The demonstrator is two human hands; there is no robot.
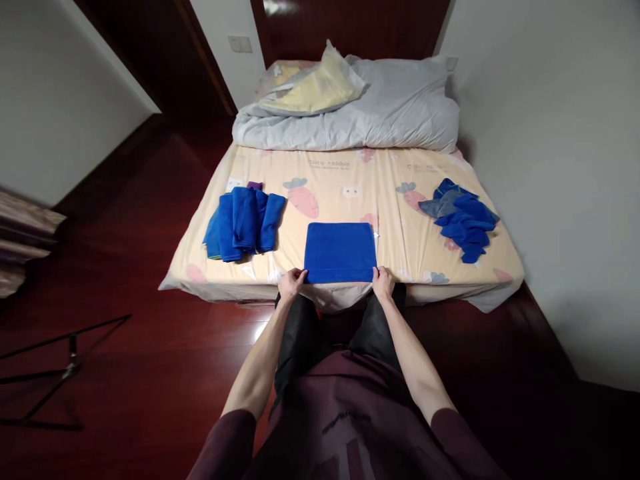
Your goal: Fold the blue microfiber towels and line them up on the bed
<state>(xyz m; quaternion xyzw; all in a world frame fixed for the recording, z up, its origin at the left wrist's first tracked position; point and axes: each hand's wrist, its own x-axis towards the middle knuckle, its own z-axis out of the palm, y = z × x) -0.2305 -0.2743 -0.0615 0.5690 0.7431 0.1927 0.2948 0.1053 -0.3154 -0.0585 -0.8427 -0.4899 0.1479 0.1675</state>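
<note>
A blue cloth (pixel 341 250) lies flat as a rectangle at the front edge of the bed, with a narrow folded band along its near side. My left hand (pixel 291 284) pinches its near left corner, and my right hand (pixel 383 283) pinches the near right corner. To the left sits a pile of folded and rolled blue cloths (pixel 244 223), a bit of purple showing behind it. On the right lies a crumpled heap of blue and grey cloths (pixel 463 217).
The bed (pixel 340 190) has a peach sheet with carrot prints. A grey-white quilt (pixel 400 100) and a yellow pillow (pixel 320 87) in a translucent cover lie at its far end. Black stand legs (pixel 70 370) are on the floor at left; a curtain (pixel 25 233) hangs behind them.
</note>
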